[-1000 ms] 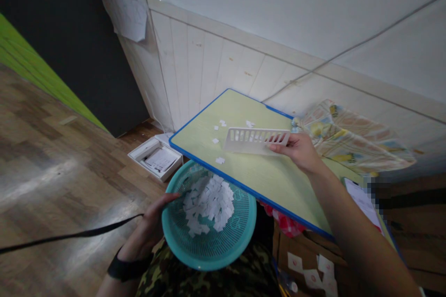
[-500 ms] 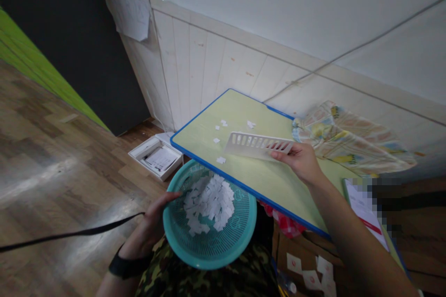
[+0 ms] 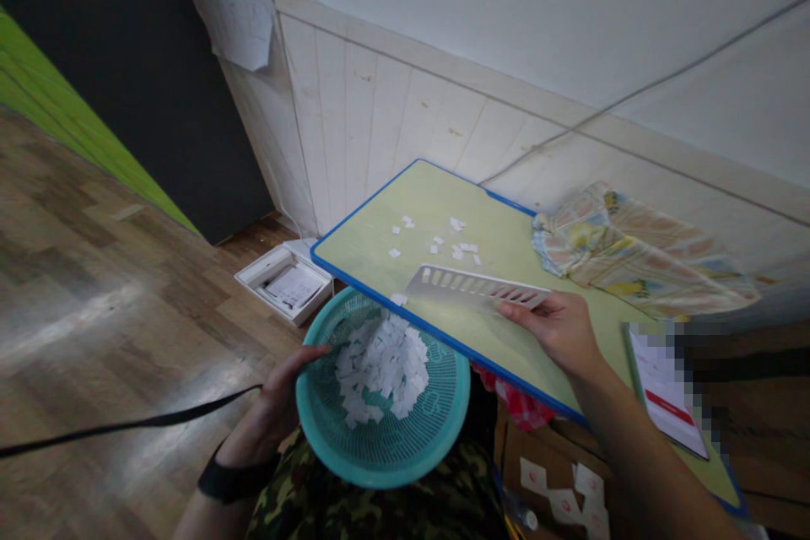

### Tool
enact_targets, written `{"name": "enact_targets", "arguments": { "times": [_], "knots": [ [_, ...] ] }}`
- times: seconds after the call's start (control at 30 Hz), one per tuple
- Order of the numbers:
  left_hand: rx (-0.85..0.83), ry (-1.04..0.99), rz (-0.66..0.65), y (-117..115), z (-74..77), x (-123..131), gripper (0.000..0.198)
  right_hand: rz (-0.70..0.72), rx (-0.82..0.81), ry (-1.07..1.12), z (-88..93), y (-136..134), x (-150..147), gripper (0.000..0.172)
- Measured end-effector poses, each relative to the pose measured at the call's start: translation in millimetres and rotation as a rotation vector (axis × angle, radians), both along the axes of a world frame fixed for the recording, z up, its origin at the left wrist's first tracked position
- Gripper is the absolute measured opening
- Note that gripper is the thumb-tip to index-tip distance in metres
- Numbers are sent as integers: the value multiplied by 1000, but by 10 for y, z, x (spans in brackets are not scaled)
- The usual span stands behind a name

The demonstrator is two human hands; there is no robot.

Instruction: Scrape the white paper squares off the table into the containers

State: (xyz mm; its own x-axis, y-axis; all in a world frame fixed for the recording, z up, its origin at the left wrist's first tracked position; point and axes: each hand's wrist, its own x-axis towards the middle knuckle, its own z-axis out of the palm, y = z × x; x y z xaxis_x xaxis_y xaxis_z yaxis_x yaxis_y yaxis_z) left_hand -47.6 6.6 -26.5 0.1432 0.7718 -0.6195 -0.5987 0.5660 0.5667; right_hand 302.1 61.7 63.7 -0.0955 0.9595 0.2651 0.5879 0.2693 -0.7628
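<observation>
My right hand [image 3: 560, 329] grips one end of a long white slotted plastic strip [image 3: 472, 289] that lies across the near edge of a pale green table with a blue rim [image 3: 373, 287]. Several small white paper pieces [image 3: 456, 249] are scattered on the table behind the strip. My left hand [image 3: 278, 401] holds the rim of a teal plastic basket [image 3: 436, 439] just under the table's edge. A heap of white paper pieces [image 3: 383, 367] fills the basket.
A patterned cloth [image 3: 633, 253] lies on the table's far right, with a printed sheet [image 3: 664, 396] near it. An open white box [image 3: 284, 283] sits on the wooden floor by the panelled wall. A black strap [image 3: 126, 426] crosses the floor. More paper pieces [image 3: 569, 494] lie below the table.
My right hand has drawn the slotted strip toward the table's near edge, uncovering more paper pieces behind it. The basket and left hand have stayed put.
</observation>
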Motion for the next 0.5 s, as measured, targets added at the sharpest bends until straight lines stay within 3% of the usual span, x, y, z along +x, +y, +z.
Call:
{"name": "enact_targets", "arguments": {
  "times": [0.5],
  "knots": [
    [-3, 6, 30, -25, 40, 43, 26, 28, -45, -17, 25, -175, 47, 15]
  ]
}}
